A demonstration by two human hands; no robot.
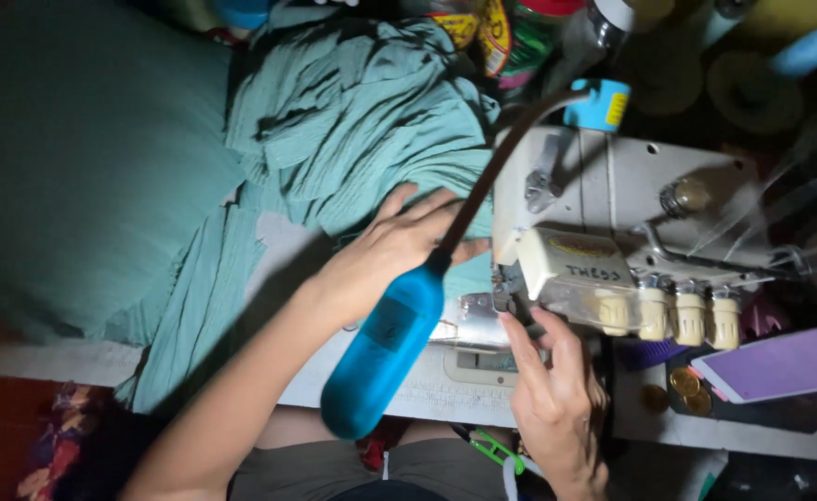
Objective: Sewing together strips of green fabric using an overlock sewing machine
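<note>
My left hand lies flat on teal crinkled fabric, fingers spread, pressing the cloth toward the needle area of a white overlock sewing machine. My right hand reaches up to the machine's front by the presser foot, fingertips touching it; whether it pinches cloth I cannot tell. A blue lamp head on a dark gooseneck hangs between my hands.
Cream tension knobs line the machine's front. A phone with a purple screen and some coins lie at right. Thread cones and jars stand at the back. Green snips rest near my lap. More teal cloth covers the left.
</note>
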